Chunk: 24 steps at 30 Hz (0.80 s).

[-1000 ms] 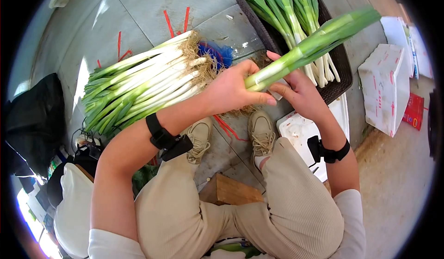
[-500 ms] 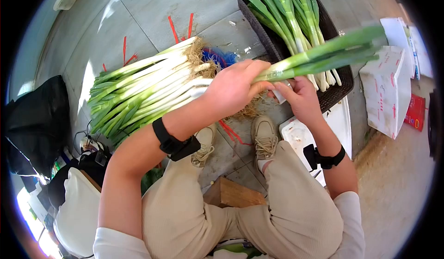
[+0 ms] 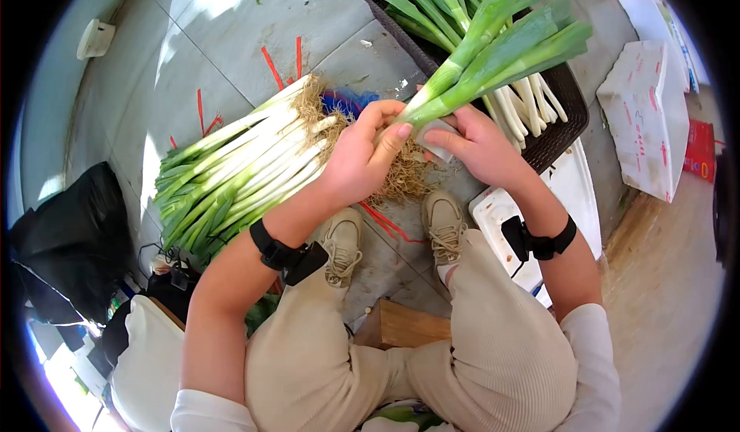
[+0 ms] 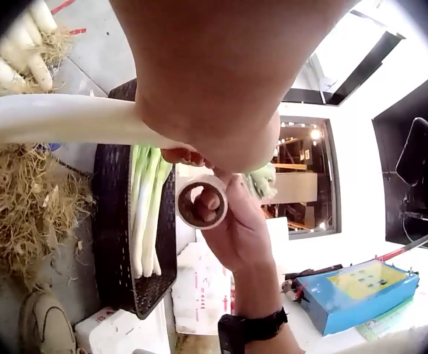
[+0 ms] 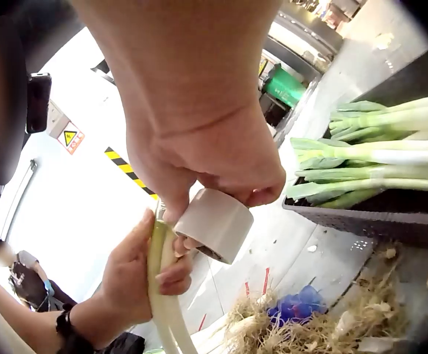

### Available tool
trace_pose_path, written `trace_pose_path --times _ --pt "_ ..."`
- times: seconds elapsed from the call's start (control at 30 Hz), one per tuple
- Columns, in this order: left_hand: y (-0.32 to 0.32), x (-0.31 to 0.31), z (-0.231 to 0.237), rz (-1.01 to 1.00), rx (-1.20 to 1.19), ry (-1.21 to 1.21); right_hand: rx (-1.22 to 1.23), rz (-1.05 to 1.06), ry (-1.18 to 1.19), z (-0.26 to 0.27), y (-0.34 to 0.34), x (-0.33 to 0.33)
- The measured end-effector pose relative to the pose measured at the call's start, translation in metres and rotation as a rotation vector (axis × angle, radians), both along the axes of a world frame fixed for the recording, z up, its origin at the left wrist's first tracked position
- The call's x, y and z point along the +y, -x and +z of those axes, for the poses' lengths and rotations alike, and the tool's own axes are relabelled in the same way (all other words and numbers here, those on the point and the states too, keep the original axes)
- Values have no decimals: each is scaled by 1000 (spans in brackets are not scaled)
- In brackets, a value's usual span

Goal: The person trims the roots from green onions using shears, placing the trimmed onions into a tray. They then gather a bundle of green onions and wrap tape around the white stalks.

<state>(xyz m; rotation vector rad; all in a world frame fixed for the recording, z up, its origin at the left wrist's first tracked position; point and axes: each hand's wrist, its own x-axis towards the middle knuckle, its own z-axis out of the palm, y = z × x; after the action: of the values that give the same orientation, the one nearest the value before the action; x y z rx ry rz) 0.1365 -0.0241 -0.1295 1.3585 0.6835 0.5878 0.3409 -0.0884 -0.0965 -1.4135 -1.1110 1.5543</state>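
My left hand (image 3: 362, 154) grips a few leeks (image 3: 482, 58) by their pale stalks, the green leaves fanning to the upper right over the dark basket. Beside it my right hand (image 3: 486, 151) holds a wide roll of tape (image 5: 215, 225), its fingers passed into the ring. In the right wrist view the roll lies right against the leek stalks (image 5: 171, 317), with the left hand (image 5: 125, 276) around them. The left wrist view looks into the roll's open core (image 4: 184, 199); a white stalk (image 4: 59, 118) runs out to the left there.
A pile of leeks (image 3: 247, 166) with tangled roots (image 3: 405, 174) lies on the tiled floor, red strips (image 3: 271, 68) under it. More leeks (image 3: 532, 108) fill the dark woven basket (image 3: 574, 124). A white foam lid (image 3: 570, 193), white box (image 3: 644, 120) and wooden block (image 3: 408, 326) are nearby.
The leek tops have swung from pointing right to the upper right, and their leaves have spread. Both hands have shifted slightly left, the roll staying beside the stalks.
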Motion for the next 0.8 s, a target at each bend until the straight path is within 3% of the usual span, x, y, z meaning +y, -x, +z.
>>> trace_pose_path --times 0.13,0.2,0.23,0.37,0.43,0.5,0.57,0.6,0.67,0.7,0.8 --pt "-3 4 9 -93 73 84 -181 3 -204 -13 1 0" --pt "-6 7 9 -118 109 73 -138 -25 -158 -10 1 -2" --pt "-8 9 20 -122 188 185 -188 -27 -211 -12 0 -2" --pt "-15 11 20 -92 131 213 -336 -70 -367 -20 -1 -4" --pt "-18 12 29 -99 421 -264 -355 -120 -363 -21 2 -4" --pt "-20 9 35 -106 479 -362 -372 -171 -363 -23 5 -3" --pt "-24 5 46 -116 572 -430 -533 -147 -564 -25 3 -1" --pt "-26 4 48 -126 574 -445 -532 -164 -572 -18 3 -1" --pt "-28 4 49 -72 499 -382 -287 -103 -256 9 2 -3" --pt "-31 6 55 -57 529 -336 -268 27 -114 19 -3 -2" --pt "-42 10 79 -108 724 -346 -29 -37 -261 -1 -5 -8"
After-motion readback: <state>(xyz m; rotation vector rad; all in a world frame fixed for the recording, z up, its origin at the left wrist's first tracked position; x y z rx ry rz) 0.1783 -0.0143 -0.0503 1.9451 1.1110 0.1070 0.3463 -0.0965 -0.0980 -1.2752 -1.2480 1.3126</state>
